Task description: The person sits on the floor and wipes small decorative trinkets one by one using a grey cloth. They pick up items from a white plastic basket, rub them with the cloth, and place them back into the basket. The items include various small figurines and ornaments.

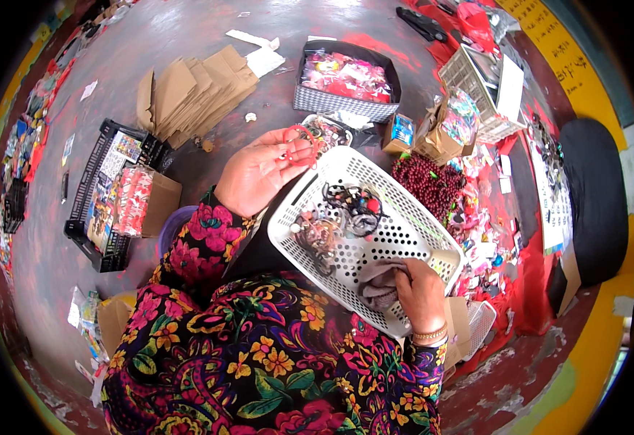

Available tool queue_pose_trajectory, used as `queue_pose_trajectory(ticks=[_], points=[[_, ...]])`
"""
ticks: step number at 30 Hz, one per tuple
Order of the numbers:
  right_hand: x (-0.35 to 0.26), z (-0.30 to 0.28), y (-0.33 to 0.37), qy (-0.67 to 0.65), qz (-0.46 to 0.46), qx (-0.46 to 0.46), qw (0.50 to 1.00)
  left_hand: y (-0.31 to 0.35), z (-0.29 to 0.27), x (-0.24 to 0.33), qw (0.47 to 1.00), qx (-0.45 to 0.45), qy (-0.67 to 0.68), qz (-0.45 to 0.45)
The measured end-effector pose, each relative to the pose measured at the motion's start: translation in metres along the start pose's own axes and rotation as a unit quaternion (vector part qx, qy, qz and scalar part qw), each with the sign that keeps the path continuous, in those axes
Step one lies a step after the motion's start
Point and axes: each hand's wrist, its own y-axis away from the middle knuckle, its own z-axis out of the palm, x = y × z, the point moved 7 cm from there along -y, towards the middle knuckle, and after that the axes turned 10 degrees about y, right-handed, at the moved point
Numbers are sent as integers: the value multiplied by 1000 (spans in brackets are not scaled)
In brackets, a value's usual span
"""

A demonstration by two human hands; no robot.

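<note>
Holding a red ring [314,147] in its loosely curled fingers, the left hand [253,172] was just beside the far corner of the white basket [411,210], while the right hand [420,290] was clamped on a grey cloth piece [379,281] inside the basket's near right part. Dark loops [364,223] lay on the basket's perforated bottom. Dark handwritten characters ran along the yellow band [531,22] at upper right, and colourful printed packets [102,197] filled the black crate [79,230] at left, their lettering too small to make out.
</note>
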Motion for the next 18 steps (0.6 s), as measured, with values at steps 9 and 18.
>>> queue_pose_trajectory(ticks=[9,18], points=[[22,-7,21,40,31,-31,998,-30,-178,-10,967,243,-72,-4],[13,-4,18,15,55,-41,998,-59,-367,-74,895,406,-174,-60]])
